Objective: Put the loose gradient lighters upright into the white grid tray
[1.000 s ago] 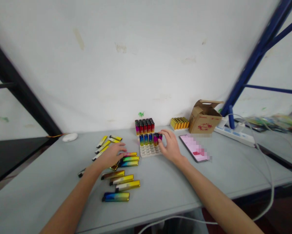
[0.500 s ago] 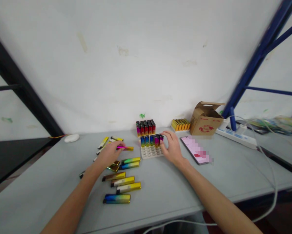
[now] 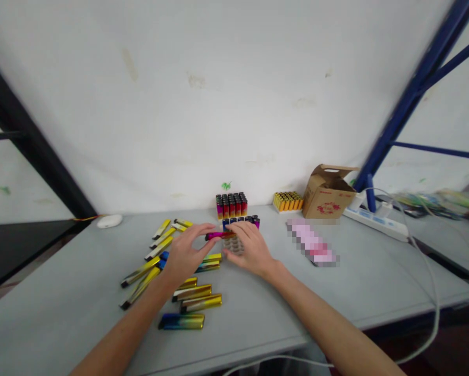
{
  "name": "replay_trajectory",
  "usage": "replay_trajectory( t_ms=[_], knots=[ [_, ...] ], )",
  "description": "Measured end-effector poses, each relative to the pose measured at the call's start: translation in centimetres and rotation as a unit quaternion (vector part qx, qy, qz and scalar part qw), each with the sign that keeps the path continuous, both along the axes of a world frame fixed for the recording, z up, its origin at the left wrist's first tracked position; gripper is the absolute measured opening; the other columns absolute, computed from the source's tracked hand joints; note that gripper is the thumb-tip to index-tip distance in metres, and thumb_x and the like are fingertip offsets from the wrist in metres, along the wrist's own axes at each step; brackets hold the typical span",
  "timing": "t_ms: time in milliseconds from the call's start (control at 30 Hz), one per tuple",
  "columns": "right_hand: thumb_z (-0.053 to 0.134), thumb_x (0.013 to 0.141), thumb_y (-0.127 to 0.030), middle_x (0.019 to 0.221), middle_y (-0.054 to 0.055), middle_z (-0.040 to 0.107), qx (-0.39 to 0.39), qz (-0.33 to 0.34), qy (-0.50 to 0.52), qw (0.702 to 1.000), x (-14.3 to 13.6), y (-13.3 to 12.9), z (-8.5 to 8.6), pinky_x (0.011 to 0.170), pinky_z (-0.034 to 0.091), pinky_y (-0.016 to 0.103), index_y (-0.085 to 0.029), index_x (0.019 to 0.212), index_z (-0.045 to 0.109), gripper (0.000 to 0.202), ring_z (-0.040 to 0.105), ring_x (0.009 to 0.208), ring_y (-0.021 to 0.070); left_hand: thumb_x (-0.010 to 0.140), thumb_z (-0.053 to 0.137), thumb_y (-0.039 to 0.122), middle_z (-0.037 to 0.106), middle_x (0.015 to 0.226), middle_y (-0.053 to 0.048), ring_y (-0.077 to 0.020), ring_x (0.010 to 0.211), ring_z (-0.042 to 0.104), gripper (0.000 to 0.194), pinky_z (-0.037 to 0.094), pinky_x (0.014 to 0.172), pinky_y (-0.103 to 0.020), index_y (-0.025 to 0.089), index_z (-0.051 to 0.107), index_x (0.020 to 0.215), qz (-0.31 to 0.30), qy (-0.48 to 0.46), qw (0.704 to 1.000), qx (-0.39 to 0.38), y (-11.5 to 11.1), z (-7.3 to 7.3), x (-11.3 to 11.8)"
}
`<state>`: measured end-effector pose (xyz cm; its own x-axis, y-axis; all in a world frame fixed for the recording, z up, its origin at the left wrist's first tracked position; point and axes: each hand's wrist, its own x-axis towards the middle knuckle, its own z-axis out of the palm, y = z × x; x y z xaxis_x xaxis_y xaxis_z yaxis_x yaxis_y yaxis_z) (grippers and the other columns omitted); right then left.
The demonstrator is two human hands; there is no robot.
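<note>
The left hand [image 3: 184, 256] pinches a pink lighter [image 3: 214, 236] near the pale tray [image 3: 233, 244]; the right hand [image 3: 255, 250] curls at its other end, its grip unclear

Plain scuffed white wall [image 3: 234, 104], gray table [image 3: 258, 313]

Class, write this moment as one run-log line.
left hand: holds pink lighter | right hand: at its gold end | tray: partly hidden | box: open

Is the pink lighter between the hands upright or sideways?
Sideways: the pink lighter spans level from the left hand to the right hand.
</note>
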<state>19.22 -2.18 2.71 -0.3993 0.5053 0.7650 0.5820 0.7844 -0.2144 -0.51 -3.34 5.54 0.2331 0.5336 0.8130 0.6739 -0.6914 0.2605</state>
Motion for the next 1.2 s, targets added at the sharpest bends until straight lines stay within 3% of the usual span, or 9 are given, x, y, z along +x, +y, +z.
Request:
replay_trajectory(
  t_ms=[133,300,500,600,733,833,900,1033,1200],
  knots=[
    [0.056,0.086,-0.029,0.101,0.012,0.069,-0.05,-0.022,-0.014,0.998,-1.3,0.1,-0.1,0.085,0.047,0.039,-0.015,0.12,0.055,0.037,0.061,0.094,0.0241,0.084,0.063,0.034,0.073,0.086,-0.003,-0.0194,0.085,0.069,0.023,0.053,0.084,-0.033,0.02,0.061,0.102,0.012,-0.012,1.0,0.01,-0.4,-0.6,0.8],
    [0.043,0.093,-0.024,0.111,0.015,0.066,-0.085,-0.008,-0.015,0.996,-1.0,-0.3,-0.4,0.085,0.048,0.039,-0.014,0.123,0.05,0.032,0.062,0.097,0.0245,0.084,0.063,0.036,0.068,0.105,-0.008,-0.0213,0.096,0.065,0.038,0.052,0.087,-0.036,0.018,0.054,0.116,0.029,-0.015,0.999,0.007,-0.3,-1.4,1.1],
    [0.038,0.092,-0.023,0.106,0.012,0.062,-0.169,0.045,0.179,0.968,0.1,-0.9,-0.1,0.088,0.046,0.039,-0.016,0.109,0.052,0.023,0.058,0.098,0.0217,0.094,0.042,0.034,0.061,0.114,-0.01,-0.0226,0.105,0.058,0.032,0.048,0.092,-0.038,0.017,0.052,0.119,0.044,-0.003,0.997,-0.062,0.6,-2.1,0.2],
    [0.042,0.087,-0.025,0.084,0.005,0.06,-0.277,0.091,0.317,0.902,0.3,-0.4,0.3,0.07,0.05,0.033,-0.019,0.091,0.053,0.013,0.056,0.076,0.0171,0.095,0.036,0.034,0.061,0.113,-0.011,-0.0233,0.109,0.055,0.031,0.043,0.098,-0.04,0.018,0.053,0.116,0.051,0.016,0.994,-0.093,1.1,-2.4,-0.1],
    [0.052,0.076,-0.034,0.06,-0.006,0.04,-0.48,0.177,0.433,0.742,0.9,0.6,1.1,0.041,0.036,0.021,-0.021,0.093,0.052,0.022,0.037,0.047,0.0103,0.096,0.034,0.033,0.061,0.11,-0.01,-0.0238,0.109,0.053,0.031,0.039,0.101,-0.042,0.018,0.056,0.11,0.053,0.036,0.993,-0.096,1.5,-2.7,-0.2],
    [0.05,0.077,-0.054,0.053,-0.008,0.031,-0.592,0.235,0.454,0.623,1.6,1.0,1.7,0.037,0.023,0.019,-0.02,0.078,0.051,0.033,0.026,0.042,0.008,0.096,0.034,0.032,0.061,0.109,-0.01,-0.0236,0.108,0.053,0.031,0.039,0.1,-0.042,0.017,0.058,0.108,0.045,0.042,0.994,-0.091,1.6,-2.9,-0.2],
    [0.045,0.078,-0.062,0.049,-0.009,0.027,-0.631,0.257,0.462,0.567,2.1,1.1,1.8,0.037,0.02,0.019,-0.021,0.066,0.044,0.043,0.023,0.04,0.0074,0.096,0.034,0.032,0.06,0.109,-0.011,-0.0235,0.108,0.052,0.031,0.039,0.1,-0.043,0.017,0.059,0.107,0.041,0.046,0.994,-0.093,1.6,-3.0,-0.2],
    [0.043,0.079,-0.061,0.045,-0.009,0.023,-0.635,0.286,0.49,0.525,2.6,1.4,1.6,0.037,0.018,0.02,-0.021,0.055,0.031,0.047,0.018,0.038,0.0068,0.096,0.033,0.034,0.057,0.114,-0.012,-0.0245,0.113,0.05,0.035,0.038,0.104,-0.045,0.016,0.06,0.107,0.043,0.06,0.991,-0.115,1.8,-3.6,-0.1],
    [0.039,0.08,-0.056,0.041,-0.01,0.017,-0.633,0.272,0.503,0.521,2.6,1.6,1.2,0.035,0.015,0.02,-0.022,0.05,0.026,0.047,0.012,0.036,0.0064,0.096,0.033,0.036,0.049,0.126,-0.014,-0.0265,0.12,0.047,0.036,0.037,0.106,-0.048,0.016,0.059,0.109,0.061,0.055,0.987,-0.141,2.1,-4.1,-0.1]
  ],
)
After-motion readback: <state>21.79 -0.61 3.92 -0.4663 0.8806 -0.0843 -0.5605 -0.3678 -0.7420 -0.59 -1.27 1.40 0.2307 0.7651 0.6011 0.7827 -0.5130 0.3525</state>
